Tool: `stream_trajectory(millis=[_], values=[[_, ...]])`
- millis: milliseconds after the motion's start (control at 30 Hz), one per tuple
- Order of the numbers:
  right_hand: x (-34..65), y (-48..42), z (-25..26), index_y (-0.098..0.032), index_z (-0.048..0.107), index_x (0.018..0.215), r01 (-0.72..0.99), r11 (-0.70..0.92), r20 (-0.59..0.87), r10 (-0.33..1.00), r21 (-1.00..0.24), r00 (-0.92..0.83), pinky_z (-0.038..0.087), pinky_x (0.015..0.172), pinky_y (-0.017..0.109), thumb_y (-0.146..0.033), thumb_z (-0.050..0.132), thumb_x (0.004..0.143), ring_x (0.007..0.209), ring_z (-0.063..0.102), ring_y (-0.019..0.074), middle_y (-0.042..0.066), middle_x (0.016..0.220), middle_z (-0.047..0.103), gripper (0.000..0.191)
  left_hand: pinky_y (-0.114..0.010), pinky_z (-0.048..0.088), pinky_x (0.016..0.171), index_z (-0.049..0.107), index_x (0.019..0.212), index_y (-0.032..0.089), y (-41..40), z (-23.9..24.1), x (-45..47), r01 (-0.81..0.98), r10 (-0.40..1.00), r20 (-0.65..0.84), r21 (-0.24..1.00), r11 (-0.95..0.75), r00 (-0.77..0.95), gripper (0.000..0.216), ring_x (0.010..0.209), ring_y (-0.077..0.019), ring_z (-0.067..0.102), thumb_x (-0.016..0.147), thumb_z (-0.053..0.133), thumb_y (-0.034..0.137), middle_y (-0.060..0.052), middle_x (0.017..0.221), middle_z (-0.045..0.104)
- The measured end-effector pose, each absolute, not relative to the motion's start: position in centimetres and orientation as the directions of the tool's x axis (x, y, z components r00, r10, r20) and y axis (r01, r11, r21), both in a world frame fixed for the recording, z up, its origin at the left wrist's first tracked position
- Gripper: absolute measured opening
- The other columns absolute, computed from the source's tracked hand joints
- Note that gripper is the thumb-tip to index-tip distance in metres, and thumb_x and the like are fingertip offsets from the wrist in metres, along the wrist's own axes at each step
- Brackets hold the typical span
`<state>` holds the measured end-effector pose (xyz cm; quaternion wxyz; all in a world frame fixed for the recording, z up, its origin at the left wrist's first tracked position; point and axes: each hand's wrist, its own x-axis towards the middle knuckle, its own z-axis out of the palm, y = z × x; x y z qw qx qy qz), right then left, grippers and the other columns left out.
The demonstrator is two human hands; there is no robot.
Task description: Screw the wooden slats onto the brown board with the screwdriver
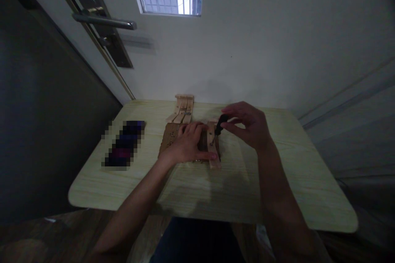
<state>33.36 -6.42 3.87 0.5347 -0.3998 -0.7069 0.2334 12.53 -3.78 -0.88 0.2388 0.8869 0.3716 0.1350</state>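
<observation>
My right hand (247, 125) pinches the black handle of a screwdriver (221, 124) between thumb and fingertips. The screwdriver is tilted, its tip down at a pale wooden strip (211, 139). That strip lies across the right end of a brown board (168, 136) with small dark holes or marks. My left hand (191, 143) presses down on the board with its fingers bent over it, the thumb resting on the lower part of the strip. Much of the board's middle is hidden under this hand. Whether a screw sits under the tip is too small to tell.
Behind the board, several pale wooden pieces (184, 107) lie together with small metal parts on them. A dark pixelated object (125, 144) lies at the left of the pale wood-grain table (296, 164). A door with a metal handle (105, 21) rises behind the table.
</observation>
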Motion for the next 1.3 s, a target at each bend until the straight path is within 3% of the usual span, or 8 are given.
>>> stream_trajectory(millis=[200,400,767,967,1133,1300], values=[[33.2,-6.3,3.8,-0.023,0.071,0.089,0.318,0.575,0.569,0.813,-0.754,-0.12,0.059,0.06,0.017,-0.021,0.078,0.073,0.076,0.067,0.009,-0.001,0.087,0.068,0.018,-0.06,0.016,0.114,0.041,0.132,0.02,-3.9,-0.6,12.6,0.605,0.727,0.042,0.523,-0.6,0.685,0.09,0.134,-0.0369,0.036,0.067,0.064,0.076,-0.015,0.138,0.043],[33.4,-6.8,4.2,-0.021,0.07,0.103,0.353,0.603,0.576,0.795,-0.715,-0.191,0.06,0.064,0.019,-0.018,0.065,0.083,0.081,0.07,0.011,0.002,0.093,0.072,0.021,-0.06,0.018,0.113,0.043,0.13,0.02,-4.0,-0.3,12.6,0.607,0.73,0.031,0.533,-0.59,0.683,0.085,0.133,-0.0369,0.037,0.067,0.067,0.072,-0.013,0.137,0.045],[32.7,-6.6,3.6,-0.022,0.067,0.091,0.296,0.571,0.559,0.818,-0.765,-0.134,0.06,0.061,0.016,-0.019,0.078,0.073,0.073,0.068,0.0083,-0.003,0.085,0.067,0.021,-0.062,0.017,0.113,0.041,0.133,0.019,-3.9,-0.5,12.7,0.614,0.734,0.043,0.516,-0.597,0.678,0.091,0.134,-0.0387,0.035,0.066,0.064,0.076,-0.015,0.14,0.043],[32.3,-6.8,3.9,-0.027,0.067,0.109,0.363,0.586,0.565,0.806,-0.725,-0.174,0.061,0.064,0.018,-0.022,0.071,0.08,0.078,0.067,0.0086,-0.001,0.095,0.068,0.029,-0.061,0.017,0.114,0.041,0.133,0.019,-4.0,-0.4,12.7,0.612,0.732,0.042,0.517,-0.598,0.68,0.09,0.135,-0.0383,0.035,0.066,0.065,0.075,-0.015,0.139,0.043],[32.4,-6.8,4.1,-0.024,0.07,0.097,0.389,0.592,0.573,0.8,-0.705,-0.179,0.06,0.061,0.018,-0.026,0.074,0.078,0.075,0.066,0.0088,-0.001,0.087,0.067,0.019,-0.063,0.016,0.113,0.041,0.133,0.021,-3.9,-0.5,12.6,0.609,0.733,0.041,0.527,-0.593,0.678,0.09,0.134,-0.0388,0.035,0.066,0.064,0.076,-0.015,0.14,0.042],[32.9,-6.5,3.5,-0.021,0.063,0.085,0.374,0.536,0.547,0.833,-0.757,-0.088,0.055,0.05,0.015,-0.028,0.079,0.072,0.065,0.062,0.0074,-0.004,0.077,0.061,0.022,-0.061,0.015,0.114,0.042,0.132,0.021,-3.9,-0.4,12.7,0.612,0.735,0.027,0.533,-0.584,0.677,0.091,0.134,-0.0378,0.036,0.065,0.065,0.077,-0.015,0.139,0.044]])
